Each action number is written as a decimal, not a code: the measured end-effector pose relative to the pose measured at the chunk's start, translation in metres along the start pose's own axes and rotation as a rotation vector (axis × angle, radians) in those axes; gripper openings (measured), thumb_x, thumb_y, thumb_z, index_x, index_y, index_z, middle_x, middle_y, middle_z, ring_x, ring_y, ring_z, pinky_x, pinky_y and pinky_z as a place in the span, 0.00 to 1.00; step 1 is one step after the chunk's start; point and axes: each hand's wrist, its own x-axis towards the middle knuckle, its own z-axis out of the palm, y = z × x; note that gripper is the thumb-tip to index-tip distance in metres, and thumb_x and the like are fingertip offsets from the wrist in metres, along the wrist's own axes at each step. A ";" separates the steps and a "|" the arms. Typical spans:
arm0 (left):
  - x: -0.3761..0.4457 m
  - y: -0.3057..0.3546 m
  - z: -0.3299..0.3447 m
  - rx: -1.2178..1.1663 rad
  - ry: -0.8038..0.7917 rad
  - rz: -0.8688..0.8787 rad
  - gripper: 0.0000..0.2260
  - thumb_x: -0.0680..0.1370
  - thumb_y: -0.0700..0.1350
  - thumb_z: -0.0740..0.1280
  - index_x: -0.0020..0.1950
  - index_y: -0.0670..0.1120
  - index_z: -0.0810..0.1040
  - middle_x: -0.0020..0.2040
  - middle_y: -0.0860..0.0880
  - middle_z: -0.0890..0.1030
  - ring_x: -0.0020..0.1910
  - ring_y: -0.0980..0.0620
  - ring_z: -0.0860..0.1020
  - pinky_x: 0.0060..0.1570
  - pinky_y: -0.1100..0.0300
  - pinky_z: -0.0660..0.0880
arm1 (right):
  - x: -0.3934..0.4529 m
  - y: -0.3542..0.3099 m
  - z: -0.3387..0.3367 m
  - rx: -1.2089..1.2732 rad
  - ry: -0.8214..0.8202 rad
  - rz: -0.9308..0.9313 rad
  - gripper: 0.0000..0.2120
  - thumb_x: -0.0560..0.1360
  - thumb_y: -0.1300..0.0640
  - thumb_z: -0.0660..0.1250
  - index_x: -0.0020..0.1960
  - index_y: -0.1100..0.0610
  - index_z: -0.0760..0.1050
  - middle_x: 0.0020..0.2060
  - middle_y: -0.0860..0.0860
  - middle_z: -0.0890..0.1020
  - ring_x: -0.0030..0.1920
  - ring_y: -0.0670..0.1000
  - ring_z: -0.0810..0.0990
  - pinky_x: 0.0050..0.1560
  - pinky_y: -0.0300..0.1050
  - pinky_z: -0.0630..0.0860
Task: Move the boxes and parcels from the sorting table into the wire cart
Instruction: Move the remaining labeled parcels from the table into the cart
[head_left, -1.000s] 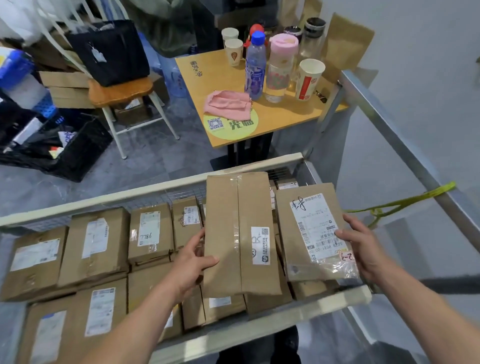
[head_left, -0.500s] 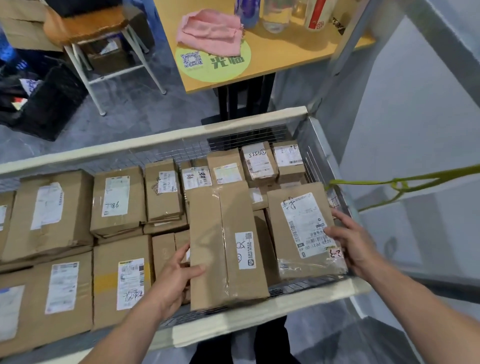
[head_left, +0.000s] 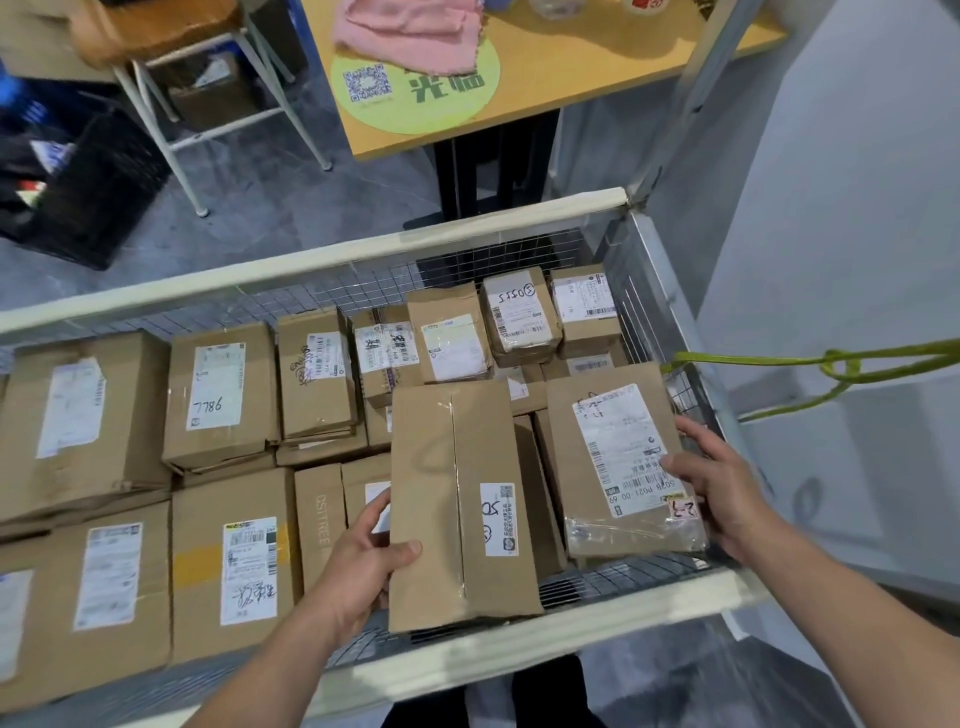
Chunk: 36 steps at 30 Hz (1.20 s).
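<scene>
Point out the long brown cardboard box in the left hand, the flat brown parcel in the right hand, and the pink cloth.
Long brown cardboard box (head_left: 457, 509): head view, taped top seam.
Flat brown parcel (head_left: 621, 452): head view, white label.
Pink cloth (head_left: 410, 31): head view, its middle.

Even, diffuse indoor light from overhead — moderately bright, no hard glare. Soft shadows only: under the yellow bench (head_left: 597, 67) and between the stacked boxes. Mild sheen on the tape of the long box (head_left: 457, 499) and on the plastic wrap of the labelled parcel (head_left: 623, 467). Wide-angle distortion is strong — the cart rim (head_left: 311, 260) bows, edges stretch. Slight softness overall; label print mostly unreadable, corners smeared.
</scene>
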 end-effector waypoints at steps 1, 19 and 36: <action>0.002 -0.004 -0.001 -0.011 0.003 -0.011 0.29 0.77 0.31 0.69 0.66 0.63 0.72 0.47 0.43 0.87 0.45 0.40 0.82 0.52 0.41 0.73 | 0.001 0.001 0.000 0.004 0.000 0.003 0.30 0.72 0.71 0.68 0.70 0.50 0.75 0.50 0.63 0.86 0.48 0.67 0.85 0.49 0.57 0.80; 0.058 -0.014 0.061 0.114 -0.036 -0.021 0.34 0.79 0.26 0.61 0.74 0.61 0.68 0.61 0.51 0.81 0.49 0.45 0.79 0.27 0.62 0.72 | 0.036 0.015 0.019 -0.390 0.131 -0.071 0.30 0.75 0.70 0.65 0.72 0.45 0.73 0.52 0.50 0.86 0.49 0.54 0.86 0.51 0.62 0.84; 0.045 0.002 0.066 0.787 0.063 0.056 0.24 0.79 0.41 0.66 0.74 0.54 0.69 0.54 0.48 0.82 0.50 0.46 0.80 0.47 0.58 0.76 | -0.006 -0.001 0.030 -0.794 0.240 -0.168 0.25 0.81 0.61 0.66 0.77 0.57 0.66 0.63 0.56 0.80 0.56 0.56 0.77 0.55 0.46 0.70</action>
